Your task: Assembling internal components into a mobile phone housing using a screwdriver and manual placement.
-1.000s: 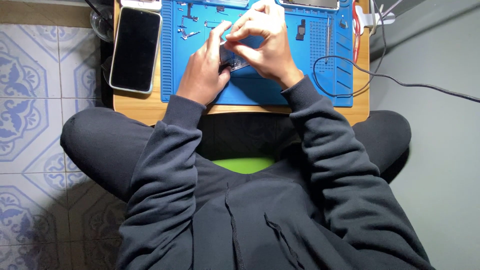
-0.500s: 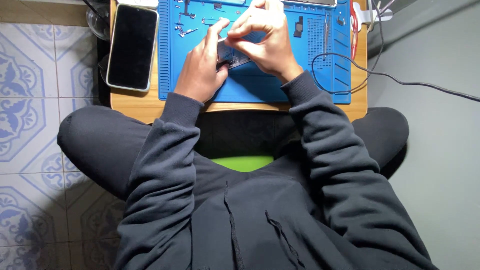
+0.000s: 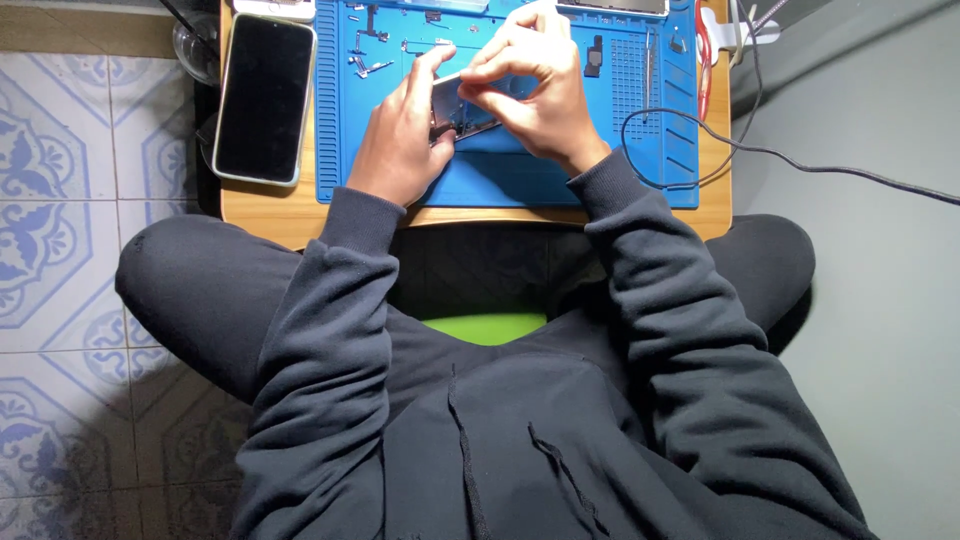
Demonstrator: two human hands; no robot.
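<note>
Small dark circuit board (image 3: 462,112) sits top centre of frame, just above the blue work mat (image 3: 520,180). Left hand (image 3: 400,135) is curled round its left edge, prob to keep it steady, while right hand (image 3: 535,85) pinches a thin tool w/ fingertips closed tight, tip on the board. Tiny screws & parts lie on the mat's upper left. Black phone (image 3: 264,98) lies face up on the desk (image 3: 270,210), left of mat. Black cable (image 3: 700,150) loops at right.

Light falls bright and even on the blue mat (image 3: 510,180) up top; the dark hoodie (image 3: 520,440) below sits dim, and everything looks sharp.
</note>
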